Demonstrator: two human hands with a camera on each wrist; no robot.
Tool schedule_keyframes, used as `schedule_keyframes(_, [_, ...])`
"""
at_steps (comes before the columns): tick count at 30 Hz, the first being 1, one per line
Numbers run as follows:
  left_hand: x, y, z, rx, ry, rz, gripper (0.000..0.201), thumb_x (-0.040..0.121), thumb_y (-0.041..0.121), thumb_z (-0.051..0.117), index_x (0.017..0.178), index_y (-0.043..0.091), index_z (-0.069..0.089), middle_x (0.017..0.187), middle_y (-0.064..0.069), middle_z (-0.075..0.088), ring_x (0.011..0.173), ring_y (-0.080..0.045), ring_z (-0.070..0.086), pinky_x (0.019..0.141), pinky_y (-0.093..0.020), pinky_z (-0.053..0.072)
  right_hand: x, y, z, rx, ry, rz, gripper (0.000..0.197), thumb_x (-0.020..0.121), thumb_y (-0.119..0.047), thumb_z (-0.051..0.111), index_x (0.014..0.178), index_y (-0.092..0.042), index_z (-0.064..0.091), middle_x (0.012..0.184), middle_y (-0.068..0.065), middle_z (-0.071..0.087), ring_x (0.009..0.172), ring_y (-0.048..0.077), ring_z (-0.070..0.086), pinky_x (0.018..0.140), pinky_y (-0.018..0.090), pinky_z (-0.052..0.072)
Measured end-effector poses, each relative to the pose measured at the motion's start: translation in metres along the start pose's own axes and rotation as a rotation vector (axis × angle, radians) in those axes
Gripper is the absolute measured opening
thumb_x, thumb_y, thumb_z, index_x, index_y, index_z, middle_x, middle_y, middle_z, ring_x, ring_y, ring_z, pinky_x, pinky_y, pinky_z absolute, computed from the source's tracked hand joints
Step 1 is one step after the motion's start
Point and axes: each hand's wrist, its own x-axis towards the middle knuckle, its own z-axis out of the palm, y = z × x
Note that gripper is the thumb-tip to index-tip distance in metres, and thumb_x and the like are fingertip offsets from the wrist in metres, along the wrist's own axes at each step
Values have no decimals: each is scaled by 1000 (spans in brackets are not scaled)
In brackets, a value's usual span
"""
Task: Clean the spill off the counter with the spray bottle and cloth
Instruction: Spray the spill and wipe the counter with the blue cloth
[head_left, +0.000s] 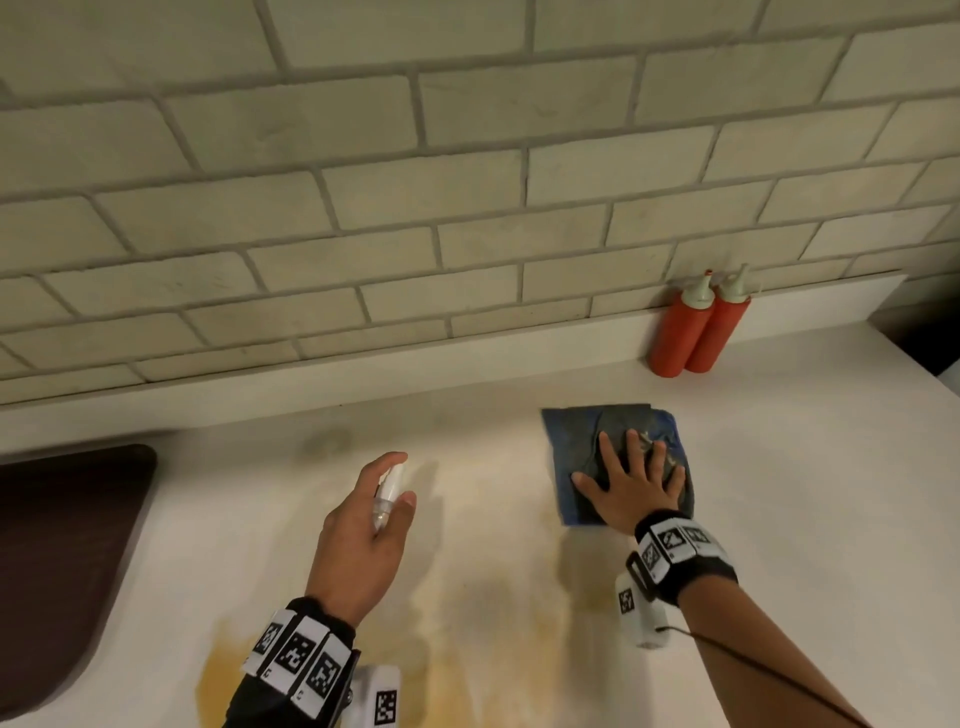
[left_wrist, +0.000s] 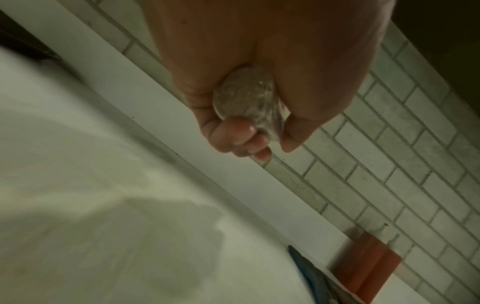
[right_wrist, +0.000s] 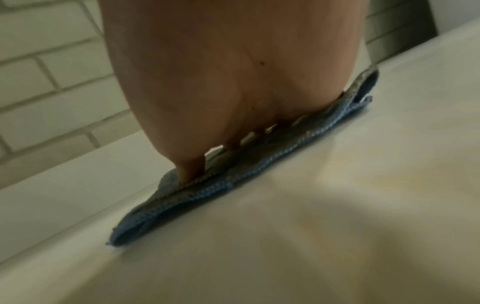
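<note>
My left hand (head_left: 371, 512) grips a small clear spray bottle (head_left: 388, 493) above the white counter (head_left: 779, 467), its white nozzle pointing toward the wall. The left wrist view shows the bottle's round base (left_wrist: 246, 98) wrapped by my curled fingers (left_wrist: 233, 133). My right hand (head_left: 631, 480) lies flat with spread fingers on a folded blue-grey cloth (head_left: 587, 436), pressing it onto the counter; the right wrist view shows the cloth (right_wrist: 233, 181) under the palm. A yellowish spill (head_left: 467, 623) smears the counter in front of both hands, darkest near the front left (head_left: 223, 675).
Two red squeeze bottles (head_left: 696, 327) stand against the brick-tiled wall (head_left: 415, 182) at the back right. A dark brown board (head_left: 62, 561) lies at the left edge. The counter ends at the far right (head_left: 924, 353).
</note>
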Motion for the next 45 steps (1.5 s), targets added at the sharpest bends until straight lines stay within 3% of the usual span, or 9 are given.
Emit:
schedule_keyframes(5, [30,-9,-14,121,21,-19,42,97,33,54,137,42,44,115,-2,66,100,-23,64,82,-32,48,41,-37,-13,-10,-31,11,82,90,-76,21,155,-37,-10,162,4,-24,146,39,-23,115,62,-11])
schedule_keyframes(8, [51,-12,-21,193,55,-2,46,97,30,53,141,37,42,131,-2,63,112,-26,63,89,-31,46,38,-63,-3,-28,-8,-43,82,90,-76,19,155,-36,-11,162,5,-24,146,39,-23,114,63,-13])
schedule_keyframes(10, [62,-13,-22,224,48,-2,45,98,29,52,141,35,43,131,-3,64,112,-26,64,90,-31,46,20,-73,9,-33,-2,-98,81,90,-75,17,155,-35,-11,162,5,-23,146,39,-23,114,62,-15])
schedule_keyframes(15, [74,-2,-17,246,10,-4,28,94,25,49,120,34,47,92,-7,68,83,-32,64,75,-32,50,-27,-74,35,-81,9,-156,90,76,-80,-3,154,-36,-14,163,5,-21,147,38,-23,115,61,-15])
schedule_keyframes(20, [80,15,-7,272,-36,50,37,97,28,48,134,32,46,109,-6,69,101,-30,66,80,-28,44,-68,-48,52,-72,31,-177,100,68,-85,-19,154,-37,-10,164,4,-16,148,36,-18,113,58,-16])
schedule_keyframes(24, [93,20,-5,328,-51,6,32,96,30,47,127,33,46,90,-4,64,91,-36,65,79,-33,47,-64,-39,41,-89,-44,-156,85,81,-81,1,153,-38,-17,162,1,-25,147,35,-24,115,59,-14])
schedule_keyframes(33, [96,5,-31,347,-54,-30,42,98,35,47,140,37,43,112,-3,69,105,-30,63,93,-34,48,38,-111,2,-84,-45,-146,80,92,-73,21,155,-34,-10,163,6,-20,147,41,-19,114,65,-9])
schedule_keyframes(40, [92,-33,-58,313,-13,-107,43,97,36,48,139,43,42,116,-3,69,109,-27,64,96,-35,47,1,-177,29,-143,-40,-418,79,93,-70,22,156,-33,-8,163,6,-19,147,40,-21,112,64,-16])
schedule_keyframes(45, [80,-48,-66,300,0,-91,41,98,37,48,138,45,42,120,-4,69,111,-29,63,95,-37,48,-52,-166,65,-195,-46,-578,81,88,-74,18,156,-36,-3,163,4,-18,149,37,-17,113,58,-18])
